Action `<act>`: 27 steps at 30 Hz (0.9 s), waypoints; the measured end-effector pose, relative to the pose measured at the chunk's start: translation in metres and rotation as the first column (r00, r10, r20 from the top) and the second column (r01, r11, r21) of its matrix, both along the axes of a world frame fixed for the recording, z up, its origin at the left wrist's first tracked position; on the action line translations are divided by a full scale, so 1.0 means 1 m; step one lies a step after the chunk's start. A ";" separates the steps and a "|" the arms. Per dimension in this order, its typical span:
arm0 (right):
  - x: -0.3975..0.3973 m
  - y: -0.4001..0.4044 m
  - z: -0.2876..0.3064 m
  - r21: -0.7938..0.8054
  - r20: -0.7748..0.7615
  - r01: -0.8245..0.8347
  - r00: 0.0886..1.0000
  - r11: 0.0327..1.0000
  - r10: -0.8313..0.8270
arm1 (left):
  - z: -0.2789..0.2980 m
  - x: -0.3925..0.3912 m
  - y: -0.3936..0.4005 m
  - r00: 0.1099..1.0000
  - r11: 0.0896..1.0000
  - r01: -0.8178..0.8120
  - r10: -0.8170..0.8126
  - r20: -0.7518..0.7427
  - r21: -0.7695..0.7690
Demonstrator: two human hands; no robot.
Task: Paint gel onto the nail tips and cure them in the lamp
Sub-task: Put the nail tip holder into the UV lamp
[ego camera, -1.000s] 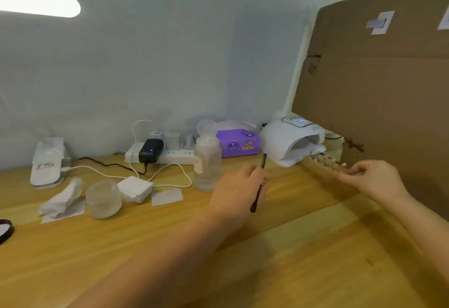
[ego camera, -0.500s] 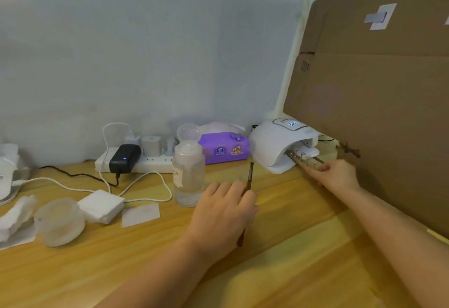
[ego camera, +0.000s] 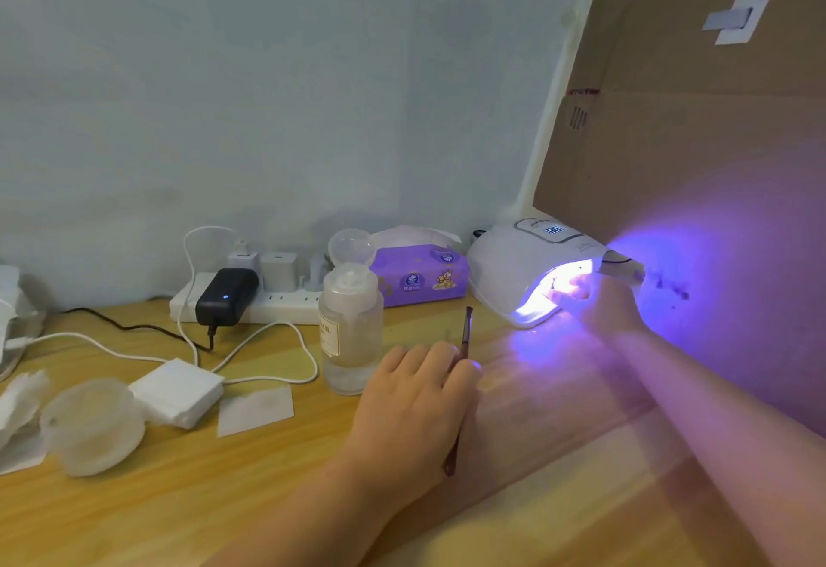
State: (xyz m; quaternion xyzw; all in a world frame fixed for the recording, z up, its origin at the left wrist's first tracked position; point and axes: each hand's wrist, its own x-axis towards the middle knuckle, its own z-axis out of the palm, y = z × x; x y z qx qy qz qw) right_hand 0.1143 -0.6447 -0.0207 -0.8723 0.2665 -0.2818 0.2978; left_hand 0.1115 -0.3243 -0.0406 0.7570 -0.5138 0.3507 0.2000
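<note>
- The left hand (ego camera: 418,392) is resting knuckles-up on the wooden worktop (ego camera: 558,499), its fingers lightly curled and pinching a thin dark brush (ego camera: 460,383) between them; the bristle end is pointing away from the person, towards the lamp.
- The right hand (ego camera: 603,302) is reaching to the mouth of the white curing lamp (ego camera: 514,267), with the fingertips just inside the opening. The glare is washing them out, so I cannot tell whether they are gripping anything.
- The nail tips are lying somewhere in that glare inside the lamp mouth and are not showing clearly.
- The lamp is glowing violet-blue, its display lit, and is throwing purple light over the worktop, the right forearm and the cardboard sheet (ego camera: 697,133) standing just beside it.
- A frosted pump bottle (ego camera: 351,329) with its cap flipped open is standing upright just left of the left hand.
- A purple tissue pack (ego camera: 420,276) is sitting between the bottle and the lamp, near the wall.
- A white power strip (ego camera: 277,302) is carrying a black adapter (ego camera: 225,296) with a small blue light.
- A round frosted jar (ego camera: 91,425), a stack of white pads (ego camera: 176,392) and a loose white sheet (ego camera: 254,410) are lying to the left.
</note>
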 end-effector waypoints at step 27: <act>0.071 0.006 0.086 -0.428 -0.391 -0.079 0.914 0.900 -0.105 | 0.004 -0.003 0.002 0.998 1.000 0.011 -0.011 -0.068 -0.006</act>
